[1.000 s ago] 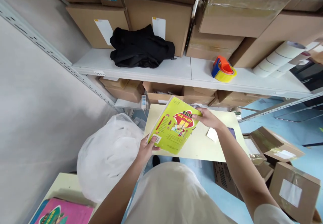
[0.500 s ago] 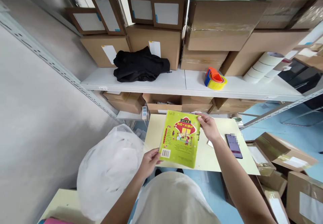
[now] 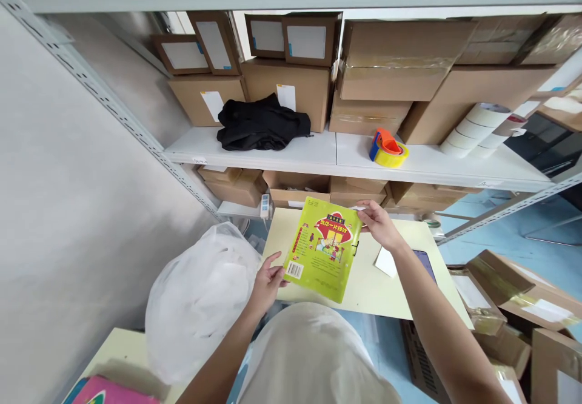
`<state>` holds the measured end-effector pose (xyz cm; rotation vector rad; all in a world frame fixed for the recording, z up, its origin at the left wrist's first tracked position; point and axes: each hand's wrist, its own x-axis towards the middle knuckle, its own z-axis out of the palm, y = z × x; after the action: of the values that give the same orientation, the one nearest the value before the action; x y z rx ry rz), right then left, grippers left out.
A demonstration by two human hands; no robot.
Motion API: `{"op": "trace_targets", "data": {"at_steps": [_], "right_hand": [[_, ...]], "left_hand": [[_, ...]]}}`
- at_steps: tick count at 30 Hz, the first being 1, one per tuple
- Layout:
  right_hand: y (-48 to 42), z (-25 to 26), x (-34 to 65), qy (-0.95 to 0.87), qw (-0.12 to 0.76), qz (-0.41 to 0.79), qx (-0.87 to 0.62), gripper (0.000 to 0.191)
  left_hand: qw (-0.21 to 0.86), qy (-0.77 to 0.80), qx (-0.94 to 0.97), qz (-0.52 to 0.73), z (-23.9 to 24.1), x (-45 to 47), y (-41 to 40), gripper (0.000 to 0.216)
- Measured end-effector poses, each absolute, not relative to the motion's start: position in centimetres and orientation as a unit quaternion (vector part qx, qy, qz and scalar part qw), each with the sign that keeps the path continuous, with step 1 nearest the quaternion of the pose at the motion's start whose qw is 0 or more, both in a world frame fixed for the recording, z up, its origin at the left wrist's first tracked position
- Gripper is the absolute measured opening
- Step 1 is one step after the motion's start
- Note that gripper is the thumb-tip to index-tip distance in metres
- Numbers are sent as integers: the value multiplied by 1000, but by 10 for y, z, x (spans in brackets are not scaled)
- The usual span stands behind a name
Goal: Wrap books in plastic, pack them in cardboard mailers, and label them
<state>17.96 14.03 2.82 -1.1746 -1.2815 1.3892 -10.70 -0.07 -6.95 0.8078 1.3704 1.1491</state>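
Note:
A thin lime-green book [image 3: 325, 252] with a red, house-like picture and a barcode is held tilted above the pale yellow table [image 3: 377, 298]. My right hand [image 3: 379, 227] pinches its upper right corner. At the lower left corner, by the barcode, my left hand [image 3: 268, 279] grips the book with the thumb on top and the index finger raised. A small black clip [image 3: 356, 248] sits on the book's right edge. On the table to the right lie a white slip of paper [image 3: 386, 262] and a phone [image 3: 425, 265], partly hidden behind my right forearm.
Ahead, a metal shelf [image 3: 291, 160] carries cardboard boxes [image 3: 386, 58], a black cloth [image 3: 264, 124], a tape dispenser [image 3: 388, 149] and white tape rolls [image 3: 475, 130]. A white plastic bag [image 3: 200, 301] bulges at my left. Open cartons [image 3: 522, 289] crowd the floor at right.
The book has tilted slightly clockwise in my hands. My left index finger has lifted away from the cover. The view has shifted, and my right forearm now covers more of the phone.

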Motion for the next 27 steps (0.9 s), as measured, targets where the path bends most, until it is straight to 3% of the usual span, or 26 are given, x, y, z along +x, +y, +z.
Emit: {"op": "trace_targets", "data": {"at_steps": [4,8,14,17,19,22,27], "right_hand": [[143,37,184,-547,386,567,-481,25],[146,41,179,-487,444,590,-466,26],[141,48,161,-471,480,572,-470,32],[137,51,154,-471,489,556,-480,33],[134,53,150,-478,487,548,-484,32],[129,55,145,-497,480,534,-488,31],[130,50,148,-539,483,547,-420,40]], "left_hand": [[513,592,371,500,-75,-104,-1,63],[475,577,482,458,-71,-92,-7,55],[316,512,672,431,-47,-74,-12,106],[209,490,734,420,-35,-72,-15,116],[129,498,761,394,-30,-71,-18,95],[43,530,759,375,-28,-71,-18,42],[96,589,649,472,-31,-87,-9,27]]}}
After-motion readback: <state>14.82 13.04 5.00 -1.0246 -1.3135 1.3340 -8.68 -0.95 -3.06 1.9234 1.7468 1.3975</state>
